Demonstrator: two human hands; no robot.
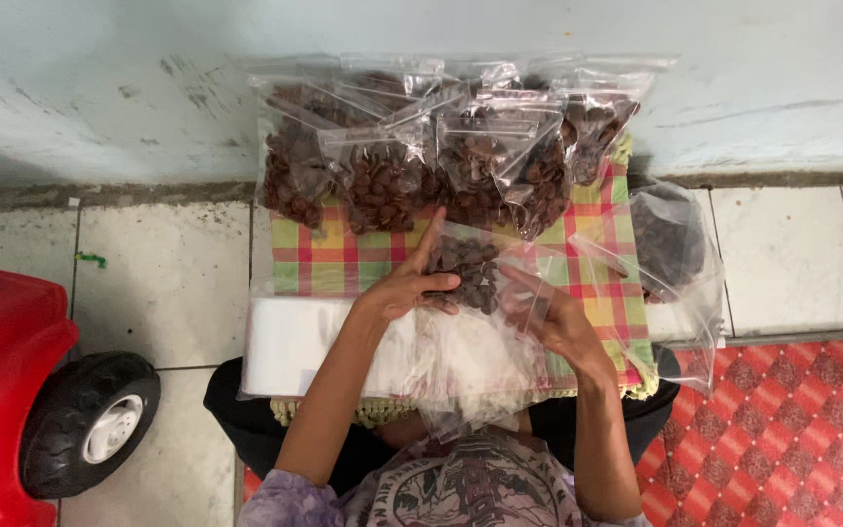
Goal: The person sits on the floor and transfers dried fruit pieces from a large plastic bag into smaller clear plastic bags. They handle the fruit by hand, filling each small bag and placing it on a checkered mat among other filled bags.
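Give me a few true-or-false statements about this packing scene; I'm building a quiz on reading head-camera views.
1. Both hands hold one clear bag of dark brown pieces. True: left hand, right hand.
2. The filled bags lie against the wall. True.
3. The cloth under them is plain white. False: it is checked green, red and yellow.
4. A blue toy car stands at the right. False: a red toy car stands at the left.
5. A stack of empty clear bags lies below the left hand. True.

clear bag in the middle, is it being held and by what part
Yes: both hands hold the clear bag of brown pieces, left hand on its left edge, right hand on its right.
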